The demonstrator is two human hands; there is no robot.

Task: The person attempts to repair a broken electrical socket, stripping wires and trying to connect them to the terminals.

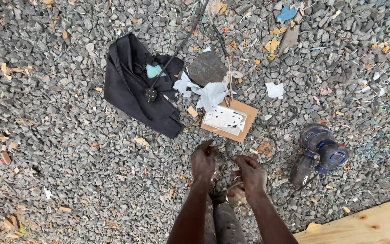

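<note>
My left hand (pixel 204 161) and my right hand (pixel 250 172) are low over the gravel, close together, just above my dusty trouser legs. Both hands have curled fingers around a thin dark cable (pixel 271 143) that loops on the stones between them; the exact grip is hard to make out. A white double socket (pixel 225 118) on a small brown board (pixel 248 118) lies just beyond my hands. A blue and black power sander (pixel 319 152) lies on its side to the right of my right hand.
A crumpled black cloth (pixel 132 86) with a black plug (pixel 150 94) on it lies at the upper left. White paper scraps (pixel 211 94) and a flat dark stone (pixel 206 68) sit behind the socket. A plywood sheet (pixel 366 226) fills the bottom right corner. Grey gravel (pixel 59 149) covers the ground.
</note>
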